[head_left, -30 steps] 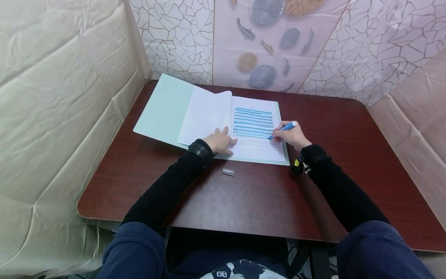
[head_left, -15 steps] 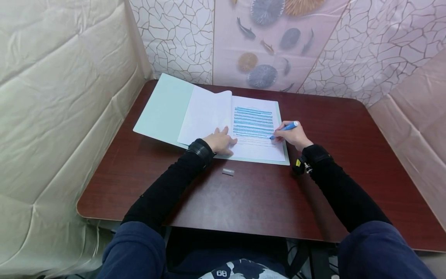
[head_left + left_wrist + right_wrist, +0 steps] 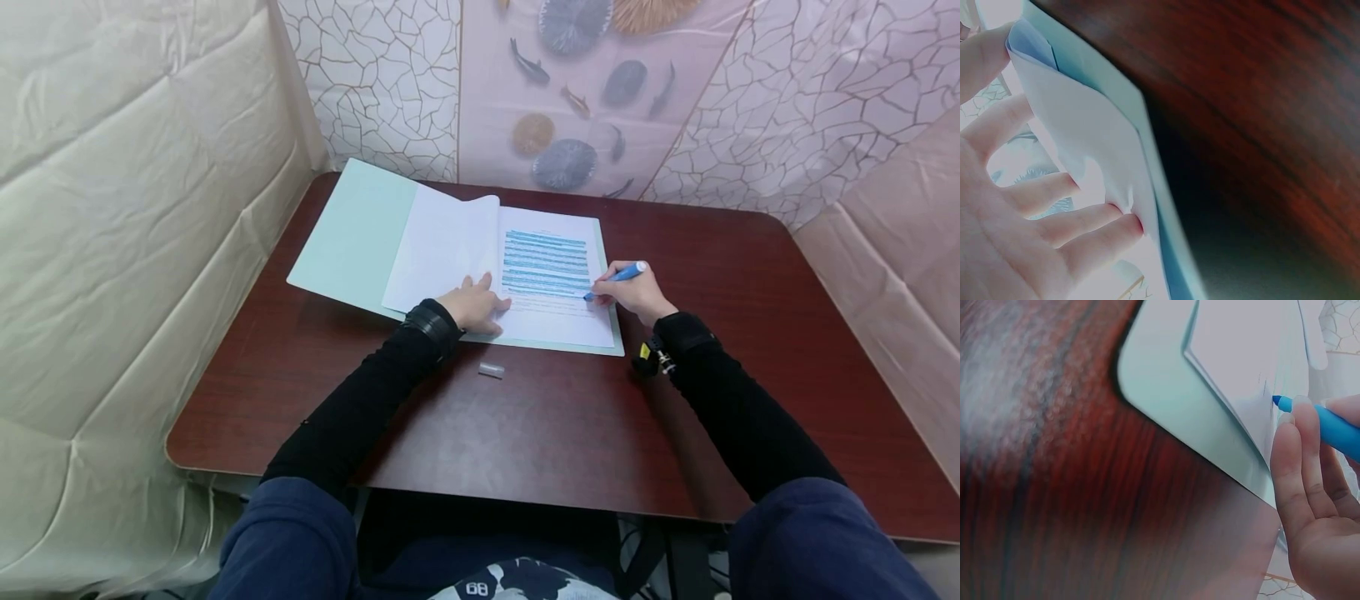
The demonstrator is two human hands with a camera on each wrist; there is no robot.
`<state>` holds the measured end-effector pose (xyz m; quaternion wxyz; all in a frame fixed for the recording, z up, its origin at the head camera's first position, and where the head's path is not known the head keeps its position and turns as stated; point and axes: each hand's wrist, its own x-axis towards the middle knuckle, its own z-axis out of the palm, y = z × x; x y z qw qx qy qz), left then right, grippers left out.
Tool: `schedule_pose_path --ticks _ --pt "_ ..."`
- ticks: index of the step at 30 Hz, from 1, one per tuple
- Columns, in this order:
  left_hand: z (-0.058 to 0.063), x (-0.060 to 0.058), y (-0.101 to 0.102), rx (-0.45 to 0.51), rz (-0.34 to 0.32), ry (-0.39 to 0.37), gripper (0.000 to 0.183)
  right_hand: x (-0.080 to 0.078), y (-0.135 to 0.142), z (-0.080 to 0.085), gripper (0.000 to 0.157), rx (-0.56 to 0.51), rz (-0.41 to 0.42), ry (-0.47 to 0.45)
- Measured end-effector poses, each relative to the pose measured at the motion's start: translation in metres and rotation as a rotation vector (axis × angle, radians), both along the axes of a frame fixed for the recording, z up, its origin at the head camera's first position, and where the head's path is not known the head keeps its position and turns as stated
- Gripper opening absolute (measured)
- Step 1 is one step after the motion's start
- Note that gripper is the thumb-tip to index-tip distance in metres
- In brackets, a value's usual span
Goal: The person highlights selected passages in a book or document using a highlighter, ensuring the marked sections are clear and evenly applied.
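Observation:
A pale green folder (image 3: 352,237) lies open on the table with white sheets inside. The right-hand printed page (image 3: 555,325) carries several lines of text marked over in blue. My right hand (image 3: 636,293) pinches a blue highlighter (image 3: 626,272), its tip touching the page near the right end of the lowest blue line. In the right wrist view, the highlighter (image 3: 1338,432) sits between thumb and fingers. Spread fingers of my left hand (image 3: 472,305) rest on the sheets near the fold. The left wrist view shows that hand (image 3: 1054,231) with its fingertips on the paper.
A small clear cap (image 3: 491,370) lies on the dark red-brown table (image 3: 555,433), in front of the folder. Behind the table hangs a patterned cloth (image 3: 570,100). Pale padded sheets (image 3: 150,250) enclose the sides.
My right hand has slid slightly to the right with the highlighter, its tip moving along the line of text. The left hand and the folder have stayed still.

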<state>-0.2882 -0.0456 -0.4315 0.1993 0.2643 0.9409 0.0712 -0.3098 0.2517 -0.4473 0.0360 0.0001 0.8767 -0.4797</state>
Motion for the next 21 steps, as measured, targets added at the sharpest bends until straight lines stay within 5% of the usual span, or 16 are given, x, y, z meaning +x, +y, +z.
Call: schedule_pose_path --ticks 21 --pt "0.0003 -0.0004 -0.0004 -0.004 -0.008 0.007 0.062 -0.0002 0.0045 -0.0012 0.020 -0.019 -0.014 0.006"
